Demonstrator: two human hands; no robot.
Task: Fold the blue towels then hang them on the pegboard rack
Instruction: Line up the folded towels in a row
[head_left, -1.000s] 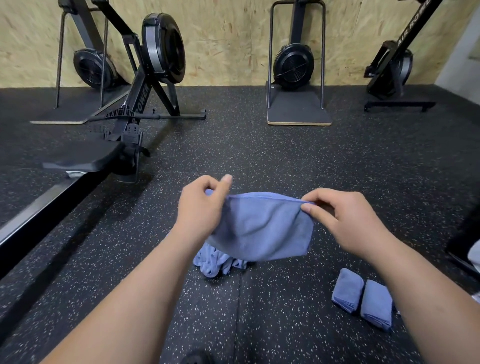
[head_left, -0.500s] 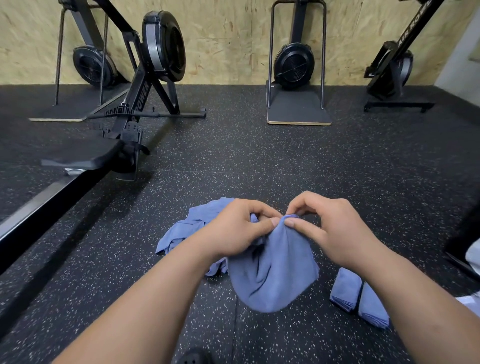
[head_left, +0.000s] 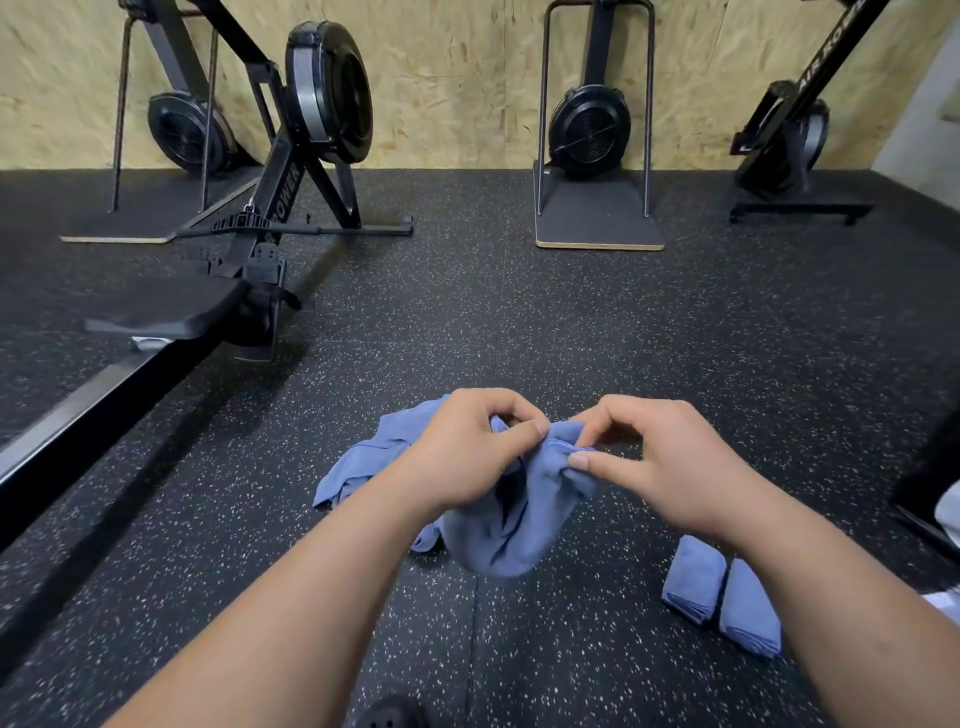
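My left hand (head_left: 467, 457) and right hand (head_left: 670, 467) are each closed in a fingertip grip on the blue towel (head_left: 519, 525), which hangs bunched over the floor (head_left: 571, 322) before the loose towels (head_left: 358, 462). The pinches look shallow, so a corner may slip and spoil the fold. I can read "POWER" on the rowing machine (head_left: 283, 192) and "AIR ROW" on the far-right machine (head_left: 789, 130).

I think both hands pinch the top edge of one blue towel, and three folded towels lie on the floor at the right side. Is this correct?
Not quite. The head view shows two folded towels on the floor at the right side, not three. The rest is correct: the left hand and the right hand both pinch the top edge of one blue towel.
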